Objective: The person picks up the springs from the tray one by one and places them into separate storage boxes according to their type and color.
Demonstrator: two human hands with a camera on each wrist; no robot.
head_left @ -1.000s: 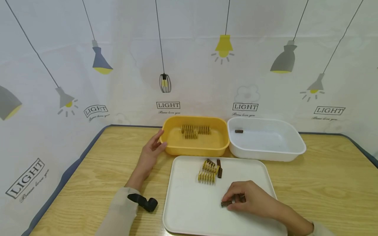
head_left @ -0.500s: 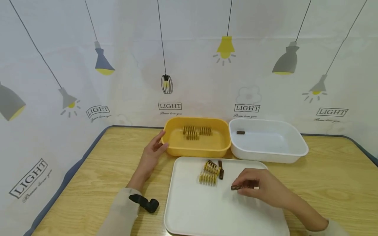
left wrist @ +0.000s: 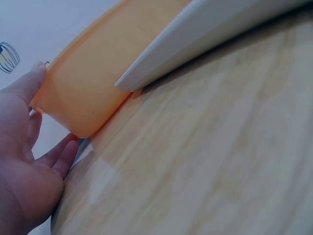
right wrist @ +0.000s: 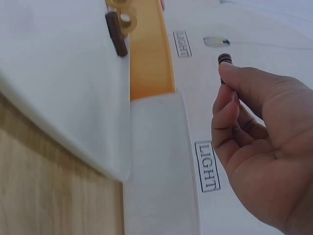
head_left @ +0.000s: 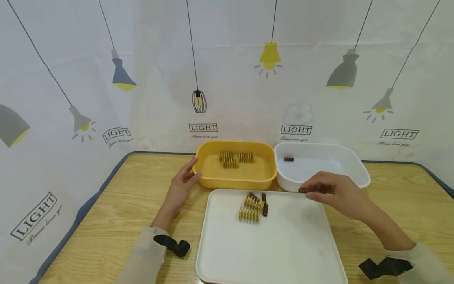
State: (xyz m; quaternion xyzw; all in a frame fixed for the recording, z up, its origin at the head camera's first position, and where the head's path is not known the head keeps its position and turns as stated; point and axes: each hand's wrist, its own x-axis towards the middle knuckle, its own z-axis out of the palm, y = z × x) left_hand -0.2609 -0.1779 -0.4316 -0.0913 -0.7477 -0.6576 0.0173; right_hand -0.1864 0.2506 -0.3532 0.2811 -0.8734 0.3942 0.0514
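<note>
My right hand (head_left: 340, 195) pinches a small dark brown coil spring (head_left: 305, 190) between thumb and fingertips, overlapping the near wall of the white bin (head_left: 361, 183) in the head view. The spring's end (right wrist: 225, 58) sticks out past my thumb in the right wrist view. One brown spring (head_left: 289, 159) lies in that bin. My left hand (head_left: 180, 189) rests against the left end of the yellow bin (head_left: 234, 184), fingers extended and thumb by its rim. Several gold springs (head_left: 230, 163) lie in the yellow bin. On the white tray (head_left: 269, 252) are gold springs (head_left: 249, 215) and brown springs (head_left: 265, 209).
Both bins stand side by side behind the tray on a wooden table (head_left: 400, 197). A white curtain (head_left: 234, 79) printed with lamps hangs behind and at the sides. Black wrist mounts (head_left: 173, 245) sit on both sleeves.
My right hand has lifted the brown spring from the tray's middle and carried it away and right, to the white bin's near edge. The left hand stays at the yellow bin.
</note>
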